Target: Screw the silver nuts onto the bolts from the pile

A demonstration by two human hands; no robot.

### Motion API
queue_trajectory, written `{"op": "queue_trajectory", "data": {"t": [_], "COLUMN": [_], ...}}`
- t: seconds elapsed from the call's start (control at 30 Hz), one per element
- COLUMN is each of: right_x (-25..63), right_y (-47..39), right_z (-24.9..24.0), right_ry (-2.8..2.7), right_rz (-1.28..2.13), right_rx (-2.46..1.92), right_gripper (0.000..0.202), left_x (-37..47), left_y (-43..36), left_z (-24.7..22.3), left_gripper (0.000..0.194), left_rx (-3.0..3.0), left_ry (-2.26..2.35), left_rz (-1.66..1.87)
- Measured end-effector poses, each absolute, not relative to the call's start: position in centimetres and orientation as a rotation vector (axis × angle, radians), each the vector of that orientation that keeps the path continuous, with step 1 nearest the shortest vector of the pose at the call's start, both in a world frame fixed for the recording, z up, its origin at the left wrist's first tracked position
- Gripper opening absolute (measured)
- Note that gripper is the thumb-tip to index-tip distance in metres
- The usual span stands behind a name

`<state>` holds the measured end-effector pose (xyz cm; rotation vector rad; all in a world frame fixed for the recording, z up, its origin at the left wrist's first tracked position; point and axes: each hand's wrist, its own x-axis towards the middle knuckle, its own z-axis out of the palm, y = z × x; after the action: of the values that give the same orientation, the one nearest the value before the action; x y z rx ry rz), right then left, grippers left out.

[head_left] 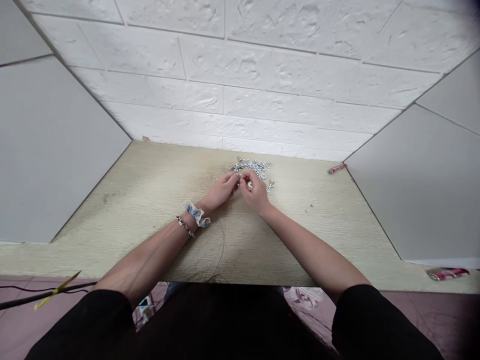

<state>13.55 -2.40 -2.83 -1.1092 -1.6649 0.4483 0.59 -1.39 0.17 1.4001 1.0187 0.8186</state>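
Note:
My left hand [222, 190] and my right hand [255, 191] meet fingertip to fingertip over the middle of the table. Both are closed in a pinch around a small silvery metal fastener [239, 182], mostly covered by the fingers, so its exact kind does not show. Just beyond the fingertips lies a loose pile of bolts, nuts and washers [258, 166]. A few bolts [270, 187] lie apart from the pile, to the right of my right hand. A scrunchie [197, 215] and a chain bracelet [185, 226] circle my left wrist.
The pale wooden table [150, 175] runs back to a white brick-patterned wall [240, 110]. Grey panels stand at the left [63, 150] and right [423, 180]. One red battery-like cylinder [336, 169] lies by the right panel, another [448, 274] near the front right edge.

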Motion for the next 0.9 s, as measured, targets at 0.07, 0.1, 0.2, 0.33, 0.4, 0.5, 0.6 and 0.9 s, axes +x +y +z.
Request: {"op": "queue_trajectory", "data": {"t": [0.07,0.1,0.2,0.33,0.4,0.5,0.6,0.9], "right_x": [13.53,13.54,13.56,13.54,13.52,13.49,13.50,13.98], "right_y": [-2.39,-2.36,-2.24,-2.14,-2.12,-2.13,-2.19,-2.21], "right_z": [-2.83,-2.86,-3.05,-3.31,-3.37,-3.39,-3.35,-3.20], "right_ry": [-1.669,-1.671,-1.695,-1.743,-1.755,-1.767,-1.750,-1.687], "right_rz": [0.417,0.395,0.312,0.156,0.114,0.112,0.142,0.225], "right_rx": [-1.091,-1.084,-1.054,-0.984,-0.976,-0.999,-0.998,-1.111], "right_gripper": [0.003,0.004,0.008,0.015,0.016,0.017,0.019,0.018], "left_x": [0.59,0.60,0.63,0.63,0.63,0.64,0.65,0.73], "left_y": [-1.37,-1.37,-1.39,-1.42,-1.42,-1.44,-1.47,-1.49], "left_z": [0.17,0.17,0.20,0.28,0.28,0.25,0.22,0.20], "left_gripper": [0.029,0.028,0.028,0.029,0.029,0.029,0.029,0.030], "left_rx": [1.401,1.400,1.396,1.388,1.386,1.389,1.389,1.337], "left_ry": [1.021,1.021,1.027,1.029,1.021,1.020,1.028,0.991], "left_rz": [0.823,0.826,0.837,0.842,0.846,0.851,0.856,0.872]}}
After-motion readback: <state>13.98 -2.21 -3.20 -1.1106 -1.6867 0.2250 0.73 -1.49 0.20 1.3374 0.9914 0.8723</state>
